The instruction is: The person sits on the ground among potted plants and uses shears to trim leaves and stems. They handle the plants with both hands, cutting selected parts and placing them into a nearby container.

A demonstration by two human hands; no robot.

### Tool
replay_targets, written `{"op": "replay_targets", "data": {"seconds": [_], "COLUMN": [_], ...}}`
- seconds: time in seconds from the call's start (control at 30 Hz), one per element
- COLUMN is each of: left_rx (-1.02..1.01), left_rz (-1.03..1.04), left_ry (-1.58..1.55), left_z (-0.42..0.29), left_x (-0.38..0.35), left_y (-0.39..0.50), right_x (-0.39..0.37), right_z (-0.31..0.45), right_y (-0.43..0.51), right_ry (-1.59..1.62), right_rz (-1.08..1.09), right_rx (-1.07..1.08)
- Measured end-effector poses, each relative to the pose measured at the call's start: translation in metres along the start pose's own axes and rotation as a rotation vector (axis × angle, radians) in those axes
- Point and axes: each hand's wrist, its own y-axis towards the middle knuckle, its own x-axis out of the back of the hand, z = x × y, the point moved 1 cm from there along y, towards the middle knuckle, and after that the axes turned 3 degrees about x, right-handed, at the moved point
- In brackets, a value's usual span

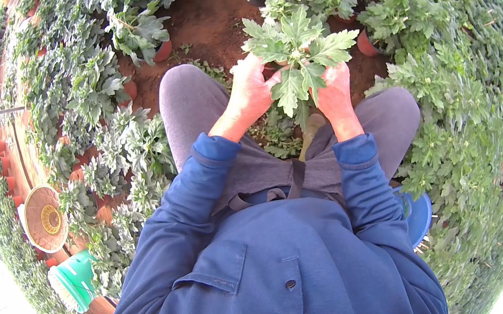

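A leafy green plant (299,55), which looks like a chrysanthemum, stands between my two hands in front of my knees. My left hand (248,94) is at its left side, with the thumb reaching in to the leaves and the fingers curled. On the other side, my right hand (335,94) is close in under the leaves, its fingertips covered by them. The leaves also hide the plant's stem, so the grip of either hand does not show. A bit of a reddish pot (269,71) shows behind the left hand.
Dense potted plants (86,80) line the left, and more foliage (451,86) fills the right. Reddish soil (207,18) runs ahead between them. A woven hat (44,219) and a green bucket (75,281) are at left. A blue basin (418,213) sits by my right hip.
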Motion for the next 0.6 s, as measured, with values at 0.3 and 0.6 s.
{"op": "replay_targets", "data": {"seconds": [0.3,0.6], "left_rx": [-0.275,-0.215], "left_rz": [-0.261,-0.288], "left_ry": [0.371,0.252], "left_z": [-0.009,-0.005], "left_x": [-0.009,-0.015], "left_y": [-0.008,-0.013], "right_x": [0.003,0.002], "right_z": [-0.006,-0.01], "right_y": [0.0,-0.001], "right_ry": [-0.347,-0.62], "right_rz": [-0.001,-0.01], "right_rx": [0.228,0.412]}}
